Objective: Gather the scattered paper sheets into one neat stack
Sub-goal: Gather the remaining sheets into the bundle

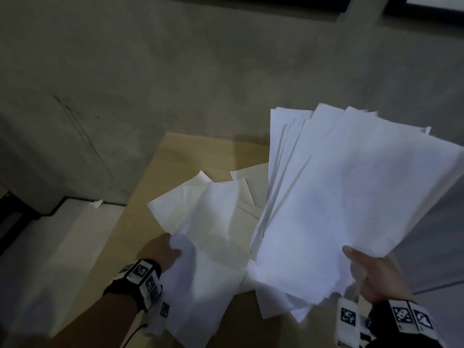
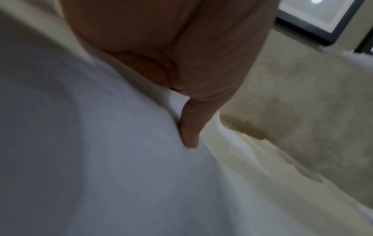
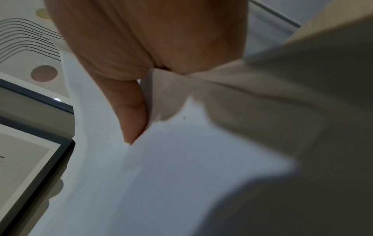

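My right hand [image 1: 364, 267] grips a thick, fanned bundle of white sheets [image 1: 339, 197] by its near edge and holds it tilted up above the wooden table [image 1: 160, 172]. In the right wrist view the thumb [image 3: 131, 115] pinches that bundle of sheets [image 3: 181, 159]. My left hand [image 1: 163, 249] grips the left edge of a loose white sheet [image 1: 213, 234] lying on the table. The left wrist view has a finger [image 2: 189, 127] pressed on this paper [image 2: 121, 159]. More loose sheets [image 1: 248, 187] lie overlapped under and behind it.
A grey concrete wall [image 1: 175, 71] rises right behind the table. A pale floor [image 1: 50, 247] lies left of the table's edge, with a small white scrap [image 1: 96, 204] by the wall. Framed pictures [image 3: 30, 159] show in the right wrist view.
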The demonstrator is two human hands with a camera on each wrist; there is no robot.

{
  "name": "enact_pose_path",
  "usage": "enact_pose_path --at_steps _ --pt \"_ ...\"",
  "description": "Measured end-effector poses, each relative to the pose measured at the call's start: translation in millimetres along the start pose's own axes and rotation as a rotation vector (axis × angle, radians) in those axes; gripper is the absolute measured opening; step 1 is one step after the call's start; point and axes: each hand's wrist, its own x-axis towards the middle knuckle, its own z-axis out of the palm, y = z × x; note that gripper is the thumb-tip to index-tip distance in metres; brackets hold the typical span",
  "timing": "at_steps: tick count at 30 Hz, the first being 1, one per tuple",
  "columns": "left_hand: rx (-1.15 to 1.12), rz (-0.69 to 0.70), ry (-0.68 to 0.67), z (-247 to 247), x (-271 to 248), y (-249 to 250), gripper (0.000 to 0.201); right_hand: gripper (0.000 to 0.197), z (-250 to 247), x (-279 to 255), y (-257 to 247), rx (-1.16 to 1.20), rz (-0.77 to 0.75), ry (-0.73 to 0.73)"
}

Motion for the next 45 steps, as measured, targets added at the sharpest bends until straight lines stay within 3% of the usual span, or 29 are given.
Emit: enact_pose_path --at_steps 3,7,9,12,15,18,23,28,30,31,33,35,36,39,42,45 --pt "-0.21 0.056 -0.006 -11 -14 9 0.032 0.019 -2 -6 5 -0.058 0.035 0.055" --pt "-0.638 0.214 0.195 -33 -46 25 0.01 0.028 -7 -8 8 -0.02 0.094 0.097" --pt "-0.815 0.277 0.235 -51 -60 29 0.007 0.026 -9 -9 10 0.031 0.108 0.111" --pt "-1.005 0.424 0.219 -78 -77 38 0.017 0.023 -10 -14 9 -0.004 0.105 0.155" --pt "-1.161 0.561 0.121 -97 -87 52 0.044 0.025 -1 -22 7 -0.01 0.095 0.155" --pt "-1.219 0.577 0.029 -98 -88 69 0.061 0.045 7 -21 10 -0.036 0.131 0.144" --pt "-1.175 0.461 -0.006 -59 -77 99 0.036 0.013 36 -25 5 -0.151 0.157 0.001" --pt "-1.055 0.335 -0.173 -25 -59 100 0.067 0.032 59 -39 2 0.031 0.16 -0.214" --pt "-1.135 0.297 -0.291 -19 -56 98 0.07 0.019 62 -39 2 0.118 0.141 -0.226" --pt "-1.148 0.313 -0.323 -18 -56 97 0.061 0.013 62 -39 3 0.196 0.143 -0.202" --pt "-1.07 0.377 -0.315 -19 -57 97 0.043 0.062 57 -36 1 0.316 0.142 -0.238" --pt "-0.998 0.416 -0.235 -21 -61 99 0.038 0.09 53 -34 0 0.35 0.104 -0.31" --pt "-0.986 0.436 -0.201 -21 -61 100 0.037 0.089 50 -34 -3 0.333 0.075 -0.329" --pt "-0.964 0.51 -0.171 -17 -63 108 0.038 0.048 45 -33 -12 0.201 -0.029 -0.271" --pt "-0.908 0.554 -0.215 -11 -67 116 0.043 0.035 41 -27 -13 0.111 -0.039 -0.205" --pt "-0.853 0.555 -0.246 -6 -68 123 0.035 0.027 28 -20 -10 0.143 -0.03 -0.115"
